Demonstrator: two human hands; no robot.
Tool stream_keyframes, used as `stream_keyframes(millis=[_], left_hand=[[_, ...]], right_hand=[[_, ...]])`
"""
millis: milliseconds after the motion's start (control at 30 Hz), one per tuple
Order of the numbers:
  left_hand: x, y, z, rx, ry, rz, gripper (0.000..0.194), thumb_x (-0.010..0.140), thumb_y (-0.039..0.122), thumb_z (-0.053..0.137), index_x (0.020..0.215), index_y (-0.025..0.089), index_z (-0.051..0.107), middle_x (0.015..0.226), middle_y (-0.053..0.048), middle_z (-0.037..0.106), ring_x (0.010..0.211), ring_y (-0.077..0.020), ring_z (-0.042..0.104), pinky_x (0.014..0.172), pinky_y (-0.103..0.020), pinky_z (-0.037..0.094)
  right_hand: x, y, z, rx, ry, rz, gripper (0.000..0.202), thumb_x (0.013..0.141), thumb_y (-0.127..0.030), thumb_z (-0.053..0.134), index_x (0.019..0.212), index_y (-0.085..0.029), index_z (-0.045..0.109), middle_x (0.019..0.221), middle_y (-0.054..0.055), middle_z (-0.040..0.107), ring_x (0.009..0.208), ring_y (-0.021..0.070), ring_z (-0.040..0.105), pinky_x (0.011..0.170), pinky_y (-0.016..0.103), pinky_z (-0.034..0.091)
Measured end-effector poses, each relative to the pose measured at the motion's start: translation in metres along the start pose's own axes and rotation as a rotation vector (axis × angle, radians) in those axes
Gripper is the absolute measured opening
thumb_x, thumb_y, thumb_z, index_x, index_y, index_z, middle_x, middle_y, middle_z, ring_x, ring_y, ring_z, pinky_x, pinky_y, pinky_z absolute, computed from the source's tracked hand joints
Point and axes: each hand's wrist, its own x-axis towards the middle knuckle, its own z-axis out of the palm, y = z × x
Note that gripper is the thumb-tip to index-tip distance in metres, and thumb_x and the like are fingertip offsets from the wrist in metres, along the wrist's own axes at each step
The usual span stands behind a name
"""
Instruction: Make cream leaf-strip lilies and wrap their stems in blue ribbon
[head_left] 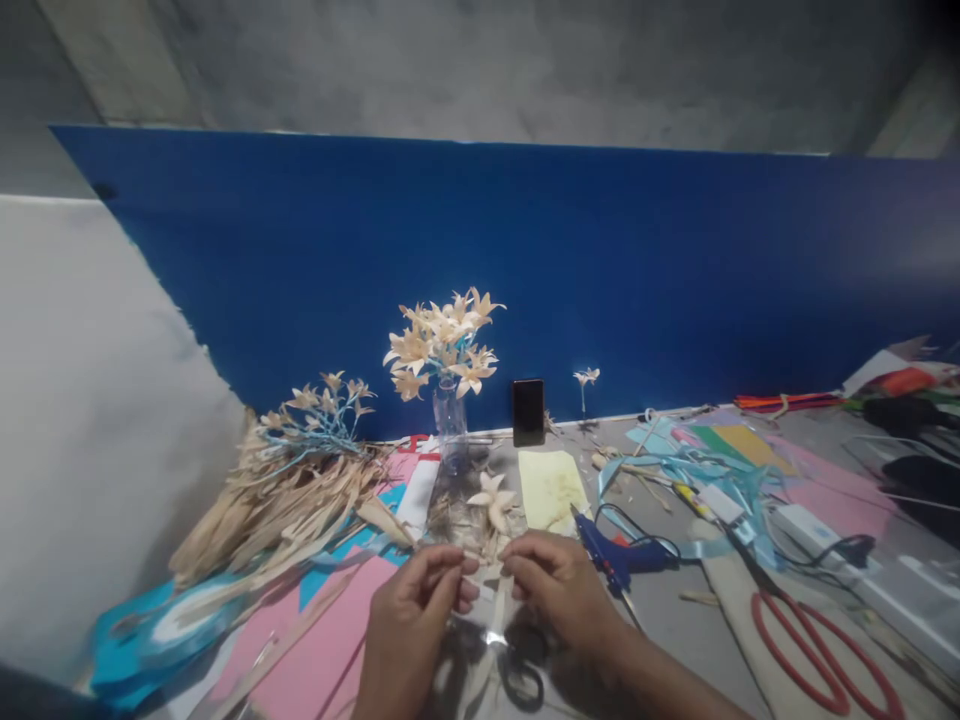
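Observation:
My left hand (420, 600) and my right hand (559, 585) are raised close together over the front of the table. Each is closed in a pinch, thumb against fingers, and what lies between the fingertips is too small to make out. A pale dried husk strip (499, 605) shows in the gap between them, near the right fingertips. Just beyond the fingers is a cream husk flower (493, 500) with pointed petals. Black-handled scissors (521, 680) lie below, partly hidden by my right hand. Right of that hand rests a blue glue gun (622, 555).
Behind stands a clear vase (451, 425) of cream flowers, with a dark phone (528, 412) beside it. Dried husks (285, 515) and pink paper (330, 630) cover the left. Yellow paper (553, 490), blue ribbon (750, 490), red-handled scissors (825, 650) and a power strip (825, 540) lie rightward.

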Motion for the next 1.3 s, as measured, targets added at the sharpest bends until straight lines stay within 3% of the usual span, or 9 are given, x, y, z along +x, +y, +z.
stream_keyframes(millis=[167,267,433,600,733,933,1100,1233,1300], left_hand=[[0.014,-0.001,0.021,0.006,-0.14,-0.042,0.022,0.069,0.035,0.078,0.078,0.018,0.069,0.066,-0.004,0.072,0.059,-0.0215,0.066,0.052,-0.028,0.051],[0.016,-0.014,0.03,0.037,-0.138,0.003,0.015,0.071,0.031,0.073,0.074,0.017,0.071,0.063,-0.002,0.066,0.054,-0.0157,0.057,0.051,-0.024,0.045],[0.012,-0.036,0.029,0.017,-0.134,-0.007,0.021,0.08,0.03,0.059,0.071,0.018,0.073,0.048,0.005,0.04,0.047,-0.0112,0.036,0.047,-0.021,0.03],[0.007,-0.043,0.028,0.032,-0.166,0.002,0.018,0.08,0.033,0.065,0.074,0.018,0.074,0.057,0.001,0.055,0.05,-0.0126,0.042,0.05,-0.023,0.035],[0.003,-0.046,0.029,-0.012,-0.216,-0.022,0.026,0.084,0.043,0.065,0.086,0.019,0.074,0.052,0.0,0.058,0.044,-0.0138,0.044,0.045,-0.024,0.035],[0.005,-0.052,0.029,0.035,-0.252,-0.031,0.03,0.086,0.043,0.065,0.076,0.016,0.073,0.065,-0.006,0.072,0.045,-0.0112,0.049,0.049,-0.024,0.04],[0.014,-0.047,0.027,-0.087,-0.187,-0.059,0.022,0.075,0.037,0.074,0.071,0.015,0.071,0.062,-0.005,0.071,0.045,-0.0109,0.051,0.048,-0.024,0.041],[0.018,-0.041,0.025,-0.161,-0.078,-0.042,0.029,0.067,0.036,0.082,0.059,0.016,0.063,0.049,0.002,0.058,0.044,-0.0089,0.047,0.046,-0.021,0.038],[0.019,-0.038,0.024,-0.174,-0.022,-0.024,0.028,0.066,0.038,0.084,0.065,0.016,0.067,0.052,0.003,0.058,0.043,-0.0079,0.045,0.045,-0.021,0.037]], right_hand=[[0.02,0.013,-0.01,-0.002,0.028,-0.113,0.019,0.089,-0.029,0.059,0.083,-0.02,0.073,0.068,0.001,0.067,0.059,0.0152,0.064,0.06,0.025,0.05],[0.019,0.022,-0.012,-0.117,0.044,-0.22,0.021,0.091,-0.022,0.055,0.08,-0.019,0.072,0.067,0.001,0.067,0.063,0.0156,0.064,0.063,0.025,0.049],[0.016,0.034,-0.012,-0.283,0.128,-0.404,0.024,0.095,-0.02,0.054,0.08,-0.019,0.072,0.066,0.003,0.067,0.062,0.016,0.064,0.062,0.026,0.049],[0.014,0.048,-0.01,-0.359,0.129,-0.539,0.017,0.096,-0.019,0.057,0.095,-0.02,0.074,0.08,0.007,0.075,0.073,0.0186,0.07,0.067,0.028,0.054],[0.01,0.057,-0.01,-0.421,0.098,-0.573,0.018,0.096,-0.018,0.056,0.098,-0.021,0.074,0.082,0.007,0.075,0.076,0.0196,0.07,0.069,0.03,0.056],[0.007,0.053,-0.011,-0.516,0.08,-0.589,0.019,0.098,-0.016,0.052,0.098,-0.019,0.07,0.077,0.006,0.07,0.07,0.0179,0.066,0.064,0.029,0.051],[0.004,0.051,-0.013,-0.544,0.069,-0.56,0.02,0.1,-0.017,0.05,0.101,-0.019,0.07,0.079,0.007,0.071,0.072,0.0184,0.065,0.066,0.03,0.05],[0.002,0.052,-0.012,-0.551,0.043,-0.535,0.02,0.099,-0.018,0.051,0.099,-0.019,0.071,0.076,0.006,0.069,0.069,0.018,0.063,0.064,0.029,0.049],[0.001,0.054,-0.012,-0.553,0.021,-0.536,0.02,0.099,-0.019,0.051,0.1,-0.02,0.071,0.074,0.005,0.068,0.069,0.0179,0.062,0.063,0.029,0.048]])
